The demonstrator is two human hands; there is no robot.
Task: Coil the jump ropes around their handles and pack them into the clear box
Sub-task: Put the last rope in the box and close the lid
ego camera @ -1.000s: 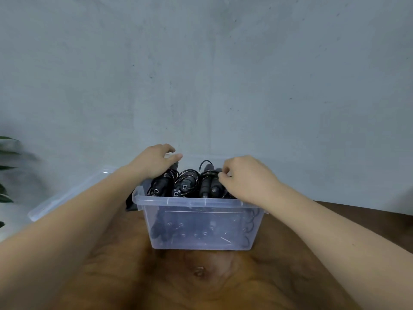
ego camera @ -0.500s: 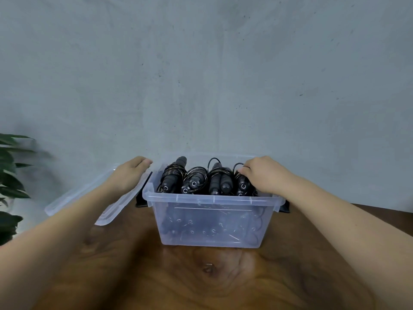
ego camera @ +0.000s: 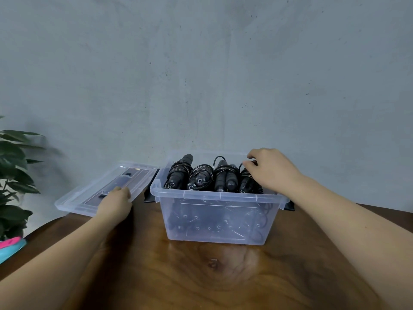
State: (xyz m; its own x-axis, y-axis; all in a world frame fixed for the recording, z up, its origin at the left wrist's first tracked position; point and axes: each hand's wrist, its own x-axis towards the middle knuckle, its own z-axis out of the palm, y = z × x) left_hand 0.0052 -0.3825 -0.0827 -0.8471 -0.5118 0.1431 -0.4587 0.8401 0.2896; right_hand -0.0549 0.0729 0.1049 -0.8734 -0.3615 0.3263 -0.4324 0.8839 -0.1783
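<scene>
The clear box (ego camera: 220, 195) stands on the wooden table, open, packed with several black jump ropes (ego camera: 201, 178) coiled around their handles; more show through its front wall. My right hand (ego camera: 271, 172) reaches over the box's right side, and its curled fingers pinch the rightmost coiled jump rope (ego camera: 245, 182). My left hand (ego camera: 116, 203) is at the near edge of the clear lid (ego camera: 87, 198), which lies flat to the left of the box, and its fingers curl over that edge.
The wooden table (ego camera: 201, 278) stretches toward me in front of the box. A leafy plant (ego camera: 13, 175) stands at the far left, with a pink and teal object (ego camera: 10, 247) below it. A grey wall rises close behind the box.
My left hand left the ropes in the box and moved left onto the lid, then slid back to its near edge. My right hand shifted to the box's right end.
</scene>
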